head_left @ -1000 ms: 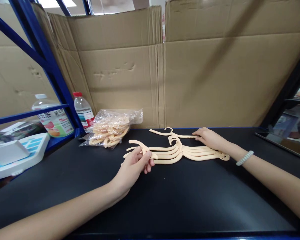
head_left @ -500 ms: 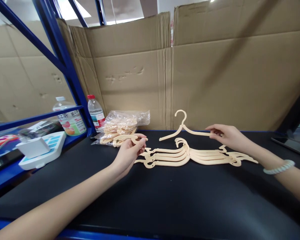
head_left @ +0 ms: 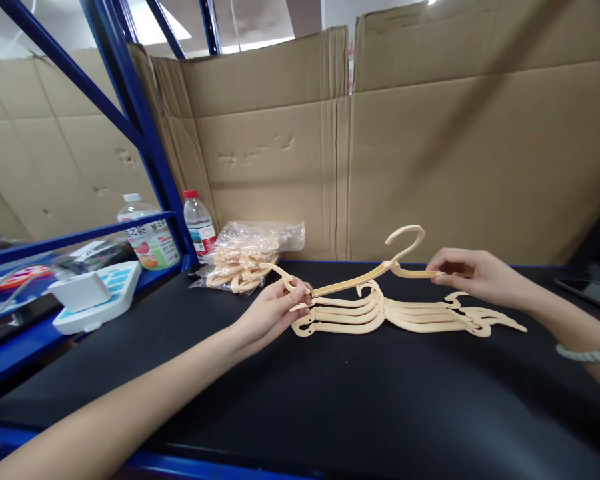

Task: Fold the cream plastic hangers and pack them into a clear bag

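A cream plastic hanger (head_left: 367,272) is held in the air above the black tabletop (head_left: 330,393), hook up. My left hand (head_left: 270,313) pinches a curved cream end piece (head_left: 285,277) against the hanger's left arm end. My right hand (head_left: 473,275) grips the hanger's right arm. Just beneath lies a flat stack of several more cream hangers (head_left: 405,315) on the table.
A clear bag of cream hanger parts (head_left: 245,259) lies at the back left. Two drink bottles (head_left: 199,225) stand by the blue rack post (head_left: 145,140). A white device (head_left: 95,297) sits on the left shelf. Cardboard walls (head_left: 430,153) close off the back. A dark tablet (head_left: 587,290) lies far right.
My right hand lifted one hanger off the table and tilted it upright. My left hand raised the curved piece and brought it to the hanger's left end. The view shifted slightly left.
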